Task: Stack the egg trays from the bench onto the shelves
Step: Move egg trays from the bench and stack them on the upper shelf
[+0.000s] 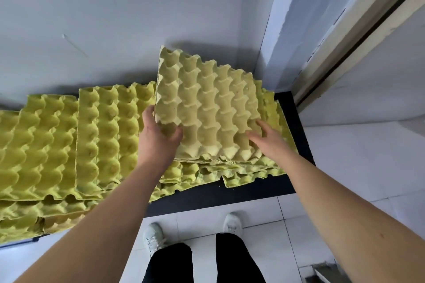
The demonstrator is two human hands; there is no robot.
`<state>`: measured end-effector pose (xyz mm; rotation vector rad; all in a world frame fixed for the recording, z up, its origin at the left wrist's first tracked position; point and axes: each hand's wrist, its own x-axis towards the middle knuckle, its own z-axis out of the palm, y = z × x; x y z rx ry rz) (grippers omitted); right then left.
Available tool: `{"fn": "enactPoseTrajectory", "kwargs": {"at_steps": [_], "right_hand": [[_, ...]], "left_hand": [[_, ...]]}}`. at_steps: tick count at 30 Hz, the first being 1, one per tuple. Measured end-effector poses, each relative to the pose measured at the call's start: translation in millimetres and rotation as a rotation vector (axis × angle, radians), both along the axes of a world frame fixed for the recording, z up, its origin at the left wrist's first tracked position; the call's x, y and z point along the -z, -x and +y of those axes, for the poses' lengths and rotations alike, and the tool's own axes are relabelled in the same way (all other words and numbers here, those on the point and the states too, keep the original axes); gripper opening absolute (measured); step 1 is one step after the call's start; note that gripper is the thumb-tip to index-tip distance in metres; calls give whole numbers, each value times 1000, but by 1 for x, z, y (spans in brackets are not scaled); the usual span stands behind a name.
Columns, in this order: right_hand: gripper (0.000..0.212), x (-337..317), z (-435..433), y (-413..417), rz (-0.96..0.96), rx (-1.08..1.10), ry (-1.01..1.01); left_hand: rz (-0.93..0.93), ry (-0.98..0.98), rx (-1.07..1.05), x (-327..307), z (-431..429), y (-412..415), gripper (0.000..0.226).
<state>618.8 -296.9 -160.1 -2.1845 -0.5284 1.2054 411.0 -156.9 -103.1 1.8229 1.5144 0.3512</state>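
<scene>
A pale yellow-green egg tray [207,101] is tilted up off the pile at the right end of the black bench [296,131]. My left hand [158,138] grips its near left corner, thumb on top and fingers behind the edge. On the near right part of the same tray lies my right hand [266,140], fingers spread and fairly straight. More egg trays [248,170] lie beneath it, and further trays [101,133] overlap in rows to the left. No shelves are in view.
A grey wall stands right behind the bench. A white door frame [345,41] rises at the right. White floor tiles [345,167] lie to the right and below, where my two white shoes [154,236] stand close to the bench edge.
</scene>
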Motion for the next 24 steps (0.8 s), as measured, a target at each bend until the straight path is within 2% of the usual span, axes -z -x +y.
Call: {"fn": "enactPoseTrajectory", "kwargs": {"at_steps": [6, 8, 10, 12, 15, 16, 19, 22, 24], "right_hand": [[88, 22, -6, 2, 65, 103, -18], [99, 25, -7, -1, 54, 117, -7], [102, 23, -7, -3, 18, 90, -1], [90, 20, -8, -5, 6, 75, -15], [52, 12, -12, -9, -29, 74, -50], [51, 10, -13, -12, -37, 93, -58], [55, -1, -14, -16, -69, 154, -85], [80, -7, -14, -17, -88, 188, -110], [86, -10, -13, -16, -99, 200, -122]], "left_hand": [[12, -31, -4, -5, -4, -7, 69], [-3, -29, -25, -7, -5, -9, 67], [-19, -33, -40, -12, -7, -11, 66], [-44, -51, -42, -17, -8, -14, 66], [-54, -89, -60, -26, -8, -20, 69], [-48, -93, -61, -28, -8, -23, 70], [-49, -59, -43, -31, -5, -26, 70], [-58, 7, -39, -29, -2, -22, 70], [-64, 48, -47, -29, -1, -18, 71]]}}
